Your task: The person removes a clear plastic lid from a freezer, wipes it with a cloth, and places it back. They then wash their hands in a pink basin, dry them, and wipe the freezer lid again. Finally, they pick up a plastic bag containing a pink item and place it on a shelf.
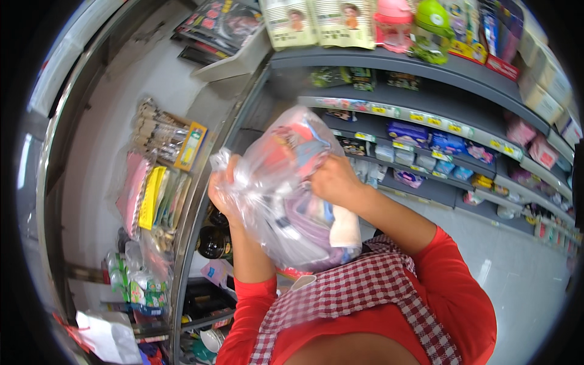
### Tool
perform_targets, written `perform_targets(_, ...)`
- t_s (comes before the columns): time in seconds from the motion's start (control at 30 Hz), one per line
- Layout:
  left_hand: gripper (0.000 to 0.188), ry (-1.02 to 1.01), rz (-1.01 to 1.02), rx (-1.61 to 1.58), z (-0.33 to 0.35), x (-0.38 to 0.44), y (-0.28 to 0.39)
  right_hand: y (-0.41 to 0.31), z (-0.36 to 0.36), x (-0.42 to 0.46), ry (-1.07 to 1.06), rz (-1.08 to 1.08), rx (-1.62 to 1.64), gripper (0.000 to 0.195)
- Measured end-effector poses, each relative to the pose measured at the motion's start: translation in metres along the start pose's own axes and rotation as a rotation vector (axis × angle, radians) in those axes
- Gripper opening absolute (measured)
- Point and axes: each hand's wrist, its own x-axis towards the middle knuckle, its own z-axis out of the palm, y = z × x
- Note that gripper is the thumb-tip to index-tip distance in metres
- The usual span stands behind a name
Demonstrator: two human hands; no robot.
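Note:
A clear plastic bag full of folded cloth items hangs before my chest, against a red-and-white checked apron. My left hand is closed around the gathered plastic at the bag's left side. On the right, my right hand grips a red and blue-grey cloth at the bag's upper part; whether that cloth lies wholly inside the plastic I cannot tell. Purple cloth and a cream rolled cloth show lower in the bag.
Grey store shelves with packets and bottles curve along the upper right. A metal-edged shelf unit stands close at my left, holding bagged goods and a yellow-edged box. Pale floor tiles show at the right.

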Motion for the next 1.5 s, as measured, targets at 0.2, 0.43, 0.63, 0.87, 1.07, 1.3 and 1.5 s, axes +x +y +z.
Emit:
perform_targets(0.2, 0.032, 0.605, 0.185, 0.15, 0.005, -0.01, -0.053, 0.094, 0.005, -0.153, -0.489, 0.774, -0.079, 0.051)
perform_targets(0.43, 0.048, 0.344, 0.09, 0.48, 0.015, -0.003, -0.085, 0.101, -0.032, -0.211, 0.61, 0.808, 2.254, 0.039)
perform_targets(0.63, 0.031, 0.008, -0.475, -0.497, 0.088, 0.005, -0.196, 0.06, -0.034, -0.207, 0.499, 1.157, 1.688, 0.038)
perform_targets(0.87, 0.045, -0.13, -0.918, -0.257, 0.157, -0.034, -0.255, 0.067, -0.082, -0.276, 0.781, 1.073, 1.871, 0.036)
perform_targets(1.07, 0.058, -0.404, -0.575, 0.971, 0.211, -0.037, -0.259, 0.065, -0.126, -0.338, 0.943, 0.965, 1.778, 0.036)
perform_targets(1.3, 0.076, -0.1, -0.235, 1.715, 0.158, -0.054, -0.286, 0.044, -0.138, -0.384, 1.023, 0.927, 1.708, 0.037)
perform_targets(1.5, 0.068, 0.112, -0.816, 1.078, 0.075, -0.068, -0.302, 0.035, -0.127, -0.386, 0.971, 0.949, 1.674, 0.037)
